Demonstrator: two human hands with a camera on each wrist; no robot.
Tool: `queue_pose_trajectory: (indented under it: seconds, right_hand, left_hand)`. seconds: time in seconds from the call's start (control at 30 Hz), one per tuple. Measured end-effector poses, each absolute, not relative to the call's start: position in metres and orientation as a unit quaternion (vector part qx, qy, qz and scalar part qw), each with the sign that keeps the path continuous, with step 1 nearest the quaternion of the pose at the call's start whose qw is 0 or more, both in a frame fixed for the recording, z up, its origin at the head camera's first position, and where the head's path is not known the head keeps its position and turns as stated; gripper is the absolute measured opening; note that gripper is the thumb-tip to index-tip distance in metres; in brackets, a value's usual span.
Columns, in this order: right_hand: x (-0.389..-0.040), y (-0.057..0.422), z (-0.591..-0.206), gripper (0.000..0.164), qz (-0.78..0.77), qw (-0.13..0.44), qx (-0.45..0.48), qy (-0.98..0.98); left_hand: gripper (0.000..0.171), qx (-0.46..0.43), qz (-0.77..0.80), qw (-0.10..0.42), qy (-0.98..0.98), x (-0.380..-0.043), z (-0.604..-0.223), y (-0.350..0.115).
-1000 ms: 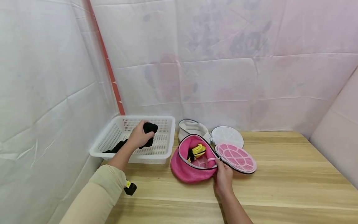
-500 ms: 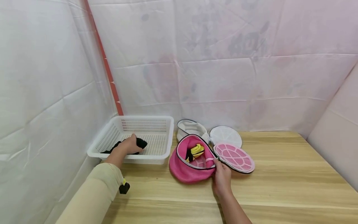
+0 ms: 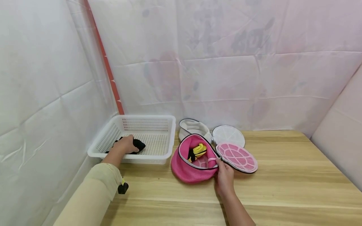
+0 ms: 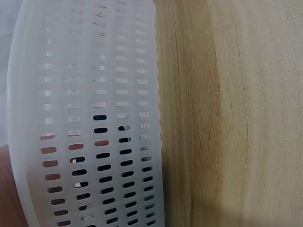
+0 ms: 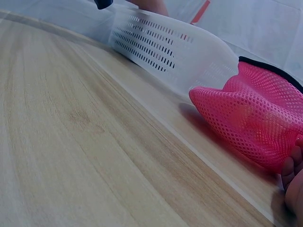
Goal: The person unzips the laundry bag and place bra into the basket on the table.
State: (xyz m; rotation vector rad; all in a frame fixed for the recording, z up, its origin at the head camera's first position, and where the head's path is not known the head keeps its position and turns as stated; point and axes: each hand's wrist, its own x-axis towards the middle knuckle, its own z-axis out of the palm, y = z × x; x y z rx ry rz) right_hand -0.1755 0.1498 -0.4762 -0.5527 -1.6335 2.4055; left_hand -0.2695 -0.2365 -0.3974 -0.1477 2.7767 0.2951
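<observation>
My left hand [image 3: 126,145] is down inside the white plastic basket [image 3: 167,161], thumb and fingers around a black cloth bundle [image 3: 139,144]. More black cloth lies under and behind the hand, mostly hidden. Through the basket's slotted wall [image 4: 104,94] in the left wrist view, dark fabric shows. My right hand [image 3: 225,179] pinches the zippered rim of a pink mesh laundry bag [image 3: 189,175] near its lid hinge. The bag stands unzipped, its round pink lid [image 3: 238,158] folded out to the right. A yellow and black cloth item [image 3: 199,151] lies inside.
Behind the pink bag stands a white laundry bag [image 3: 188,135], unzipped, its round lid [image 3: 228,135] lying to the right. White sheeting [image 3: 215,78] walls the wooden table [image 3: 282,188] at the back and both sides. A small black device [image 3: 123,188] hangs at my left wrist.
My left hand has lowered the raised black cloth bundle to the basket's floor and shifted left and nearer. My right hand has kept its hold on the pink bag's rim.
</observation>
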Motion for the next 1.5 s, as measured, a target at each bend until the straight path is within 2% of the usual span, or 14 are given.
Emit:
queue_pose_trajectory:
  seconds: [0.17,0.5,0.73,0.9,1.0,1.1,1.27,1.4,1.5]
  right_hand:
    - [-0.175,0.151,-0.476,0.027,0.807,0.089,-0.187,-0.553]
    - [-0.175,0.151,-0.476,0.026,0.81,0.092,-0.185,-0.549]
    - [-0.174,0.154,-0.473,0.03,0.822,0.078,-0.179,-0.534]
    - [-0.173,0.157,-0.471,0.036,0.833,0.07,-0.173,-0.521]
    - [-0.172,0.157,-0.47,0.035,0.827,0.079,-0.176,-0.528]
    - [-0.171,0.155,-0.469,0.035,0.817,0.105,-0.181,-0.537]
    - [-0.167,0.15,-0.471,0.041,0.781,0.177,-0.18,-0.571]
    - [-0.165,0.147,-0.472,0.046,0.728,0.234,-0.166,-0.623]
    - [-0.164,0.144,-0.473,0.044,0.695,0.27,-0.156,-0.648]
  left_hand:
    - [0.088,-0.046,0.097,0.167,0.98,-0.27,-0.398,-0.236]
    - [0.074,-0.043,0.042,0.136,0.989,-0.269,-0.383,-0.22]
    - [0.049,-0.002,0.032,0.032,0.999,-0.266,-0.361,-0.18]
    - [0.045,0.076,0.069,-0.04,0.994,-0.26,-0.344,-0.137]
    - [0.039,0.137,0.108,-0.067,0.982,-0.253,-0.337,-0.108]
    - [0.032,0.197,0.159,-0.062,0.965,-0.246,-0.334,-0.081]
    - [0.024,0.259,0.22,-0.006,0.941,-0.239,-0.339,-0.043]
    - [0.019,0.264,0.185,0.02,0.946,-0.24,-0.354,-0.022]
    - [0.021,0.249,0.132,0.033,0.959,-0.242,-0.367,-0.011]
